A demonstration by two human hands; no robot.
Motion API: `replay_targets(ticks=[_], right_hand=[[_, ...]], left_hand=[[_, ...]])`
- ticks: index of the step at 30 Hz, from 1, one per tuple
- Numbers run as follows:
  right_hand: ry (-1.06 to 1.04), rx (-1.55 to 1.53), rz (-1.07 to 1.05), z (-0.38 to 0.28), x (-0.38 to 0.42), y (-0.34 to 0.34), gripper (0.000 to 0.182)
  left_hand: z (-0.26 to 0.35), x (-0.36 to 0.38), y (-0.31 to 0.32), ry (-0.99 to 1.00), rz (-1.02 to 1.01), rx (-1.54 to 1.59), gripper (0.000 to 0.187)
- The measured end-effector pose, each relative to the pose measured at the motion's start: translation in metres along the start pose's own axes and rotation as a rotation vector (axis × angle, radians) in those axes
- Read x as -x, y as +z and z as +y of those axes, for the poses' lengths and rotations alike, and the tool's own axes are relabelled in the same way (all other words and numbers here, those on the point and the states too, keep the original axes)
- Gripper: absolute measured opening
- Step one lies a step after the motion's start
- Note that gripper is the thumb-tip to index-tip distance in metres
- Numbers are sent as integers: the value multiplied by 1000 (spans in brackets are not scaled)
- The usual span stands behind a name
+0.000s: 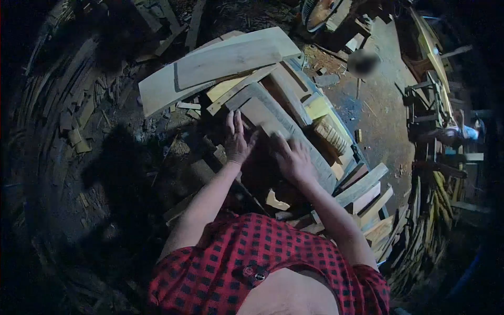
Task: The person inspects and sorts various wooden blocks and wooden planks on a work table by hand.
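Observation:
My left hand (238,139) lies against the near left edge of a flat brownish board (260,116), its fingers stretched out and apart. Farther right, my right hand (295,159) is at the same board's near edge; its fingers are blurred, and whether they grip anything is unclear. The brownish board rests on a longer grey plank (310,152) that slants down to the right. Behind them lies a wide pale board (226,60) across the pile. A ridged wooden block (331,134) sits right of the grey plank.
Several offcuts (373,205) fan out at my right. Wood scraps (79,140) litter the dark floor on the left. A round fan (317,13) stands at the top. At the far right is another person (464,130) near stacked timber and a wooden frame.

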State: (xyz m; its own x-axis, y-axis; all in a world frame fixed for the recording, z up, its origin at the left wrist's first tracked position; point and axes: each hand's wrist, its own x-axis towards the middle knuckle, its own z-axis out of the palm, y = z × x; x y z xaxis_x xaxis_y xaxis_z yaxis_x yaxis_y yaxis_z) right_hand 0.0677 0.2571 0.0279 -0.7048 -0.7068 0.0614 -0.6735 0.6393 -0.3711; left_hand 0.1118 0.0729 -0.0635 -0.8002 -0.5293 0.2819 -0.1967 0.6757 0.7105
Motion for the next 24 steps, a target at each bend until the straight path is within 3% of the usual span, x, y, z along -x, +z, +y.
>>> replay_targets(ticks=[2, 3, 8, 10, 14, 15, 18, 20, 22, 24], right_hand=[[-28, -10, -46, -14, -60, 14, 62], [-40, -24, -4, -20, -83, 23, 63], [-55, 52, 51, -29, -112, 36, 65], [-58, 12, 62, -19, -82, 25, 64], [136, 51, -10, 6, 15, -4, 62], [179, 66, 27, 15, 43, -6, 62], [262, 143, 167, 35, 109, -16, 62], [318, 204, 280, 44, 140, -18, 61], [506, 44, 305, 53, 169, -14, 62], [568, 5, 351, 58, 188, -18, 64]], left_hand=[[-2, 1, -1, -123, -126, 91, 90], [-24, 4, 16, 17, -158, -196, 95], [-8, 0, -1, 31, -132, -103, 94], [-5, 1, -1, 10, -124, -57, 93], [-1, -1, -1, 72, 13, 169, 86], [1, 0, 1, 87, 45, 0, 84], [9, 1, -3, 25, -5, 67, 82], [2, 0, 3, 107, 45, 57, 81], [4, 1, 2, 135, 47, 58, 79], [8, 2, 1, 111, 26, 138, 78]])
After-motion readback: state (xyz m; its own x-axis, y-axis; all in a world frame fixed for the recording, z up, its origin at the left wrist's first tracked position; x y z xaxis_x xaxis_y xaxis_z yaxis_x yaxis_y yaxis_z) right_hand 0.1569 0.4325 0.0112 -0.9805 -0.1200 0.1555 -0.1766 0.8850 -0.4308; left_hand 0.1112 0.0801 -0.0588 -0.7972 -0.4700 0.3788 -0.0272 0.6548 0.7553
